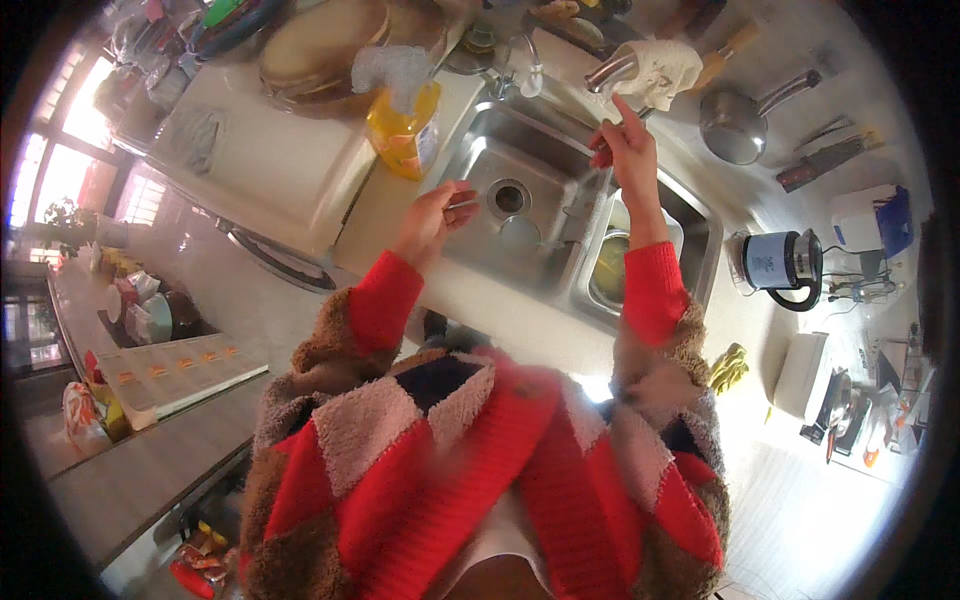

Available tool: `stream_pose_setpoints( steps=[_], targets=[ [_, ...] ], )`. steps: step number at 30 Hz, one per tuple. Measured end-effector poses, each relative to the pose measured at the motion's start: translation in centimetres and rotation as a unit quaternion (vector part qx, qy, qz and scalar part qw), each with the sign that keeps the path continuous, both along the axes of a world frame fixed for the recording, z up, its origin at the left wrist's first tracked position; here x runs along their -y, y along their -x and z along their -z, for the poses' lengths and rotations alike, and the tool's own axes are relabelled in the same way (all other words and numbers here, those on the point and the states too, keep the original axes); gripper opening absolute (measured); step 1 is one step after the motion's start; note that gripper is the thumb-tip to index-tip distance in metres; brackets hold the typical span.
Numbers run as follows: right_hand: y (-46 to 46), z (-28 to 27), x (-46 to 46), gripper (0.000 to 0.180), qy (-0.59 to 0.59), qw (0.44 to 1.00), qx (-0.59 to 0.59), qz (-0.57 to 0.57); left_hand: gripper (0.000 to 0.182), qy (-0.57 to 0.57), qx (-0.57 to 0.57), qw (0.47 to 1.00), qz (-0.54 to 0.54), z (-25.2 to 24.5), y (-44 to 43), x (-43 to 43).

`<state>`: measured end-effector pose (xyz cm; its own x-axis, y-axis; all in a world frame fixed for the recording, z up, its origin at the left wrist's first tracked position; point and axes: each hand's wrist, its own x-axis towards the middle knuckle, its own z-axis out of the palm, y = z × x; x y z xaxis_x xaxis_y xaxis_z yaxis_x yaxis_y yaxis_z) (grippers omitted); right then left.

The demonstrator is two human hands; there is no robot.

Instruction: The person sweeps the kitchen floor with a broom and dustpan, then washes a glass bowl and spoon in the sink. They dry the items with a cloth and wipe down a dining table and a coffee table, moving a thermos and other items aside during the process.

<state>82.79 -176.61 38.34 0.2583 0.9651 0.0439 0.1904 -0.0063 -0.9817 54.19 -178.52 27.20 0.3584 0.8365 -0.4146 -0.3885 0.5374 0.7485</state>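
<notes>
Below a yellow plastic bottle or bag (405, 135), my left hand (439, 217) hangs over the left edge of the stainless steel sink (480, 161), fingers apart and holding nothing. My right hand (626, 146) is raised over the sink's far right side, its index finger pointing at a pale cloth (664, 71) draped by a metal tube; whether the fingertip touches is not clear. The left basin has a drain (509, 198) and a round, clear-looking disc (520, 234). Under my right forearm, the right basin holds a white tub (679, 232) and a bowl of yellowish liquid (611, 270).
A slim faucet (502, 82) rises behind the sink. A saucepan (733, 127) and a knife (821, 163) are at the right wall, above an electric kettle (772, 260). Yellow-green gloves or cloth (729, 369) lie at right. Left stands a white appliance (277, 150).
</notes>
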Motion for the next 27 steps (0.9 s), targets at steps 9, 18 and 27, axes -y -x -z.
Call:
stream_pose_setpoints(
  steps=[9, 18, 27],
  targets=[
    [-13.9, 8.3, -0.9, 0.046, 0.152, 0.874, 0.445, 0.128, 0.039, 0.074, 0.025, 0.996, -0.047, 3.1, -3.7, 0.3],
    [-16.5, 10.0, -5.1, 0.022, 0.131, 0.847, 0.513, -0.052, 0.038, 0.086, 0.027, 0.995, -0.041, 3.8, -6.7, -2.8],
    [-15.1, 10.5, -4.2, 0.013, 0.102, 0.79, 0.604, -0.006, 0.038, 0.099, 0.031, 0.994, -0.024, 4.3, -8.5, -5.6]
  ],
)
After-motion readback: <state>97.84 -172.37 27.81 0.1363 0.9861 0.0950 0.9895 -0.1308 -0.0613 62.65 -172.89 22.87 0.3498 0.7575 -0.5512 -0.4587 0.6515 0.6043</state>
